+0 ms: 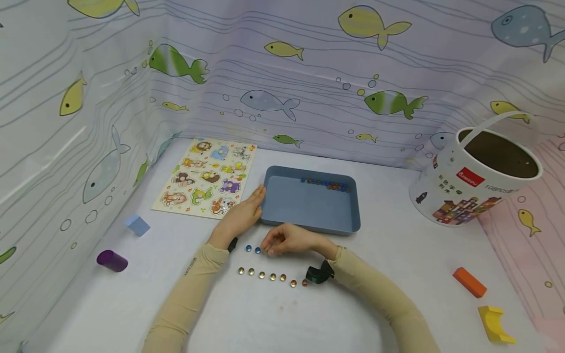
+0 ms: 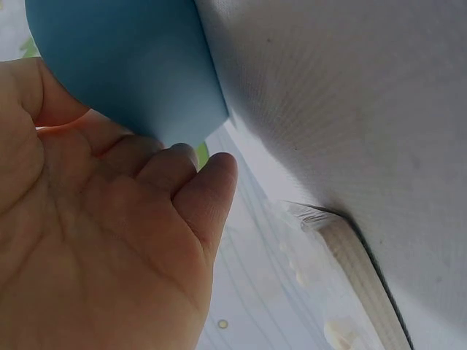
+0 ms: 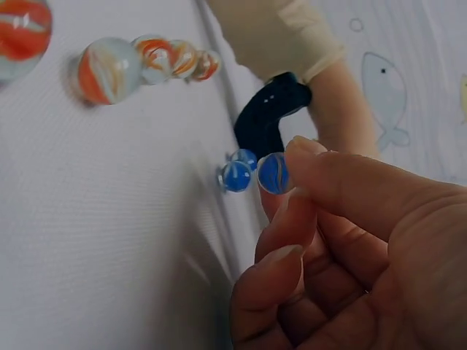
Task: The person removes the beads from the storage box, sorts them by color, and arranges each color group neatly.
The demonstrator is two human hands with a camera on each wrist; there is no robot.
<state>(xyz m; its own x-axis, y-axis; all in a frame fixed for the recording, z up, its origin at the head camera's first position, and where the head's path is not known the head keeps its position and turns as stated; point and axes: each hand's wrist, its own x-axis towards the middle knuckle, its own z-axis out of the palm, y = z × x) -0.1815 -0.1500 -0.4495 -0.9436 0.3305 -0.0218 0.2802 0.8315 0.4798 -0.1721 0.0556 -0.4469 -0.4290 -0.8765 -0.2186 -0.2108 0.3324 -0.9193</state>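
My left hand [image 1: 252, 203] lies flat with straight fingers against the left wall of a blue tray [image 1: 309, 203]; the left wrist view shows the left hand [image 2: 182, 171] beside the blue tray [image 2: 139, 65] corner. Several marbles [image 1: 326, 185] line the tray's far wall. My right hand [image 1: 270, 249] pinches a blue marble [image 3: 273, 173] at the fingertips, just above the table. Two more blue marbles [image 1: 253, 249] sit on the table next to it, seen close as the two blue marbles [image 3: 237, 173]. A row of orange marbles [image 1: 272, 276] lies in front, the same orange marbles [image 3: 109, 69] in the right wrist view.
An animal puzzle board [image 1: 205, 179] lies at the back left. A white bucket [image 1: 468, 186] stands at the right. Loose blocks lie around: an orange one [image 1: 469, 282], a yellow one [image 1: 494, 323], a purple cylinder [image 1: 112, 260], a light blue one [image 1: 138, 225]. Fish-patterned walls enclose the table.
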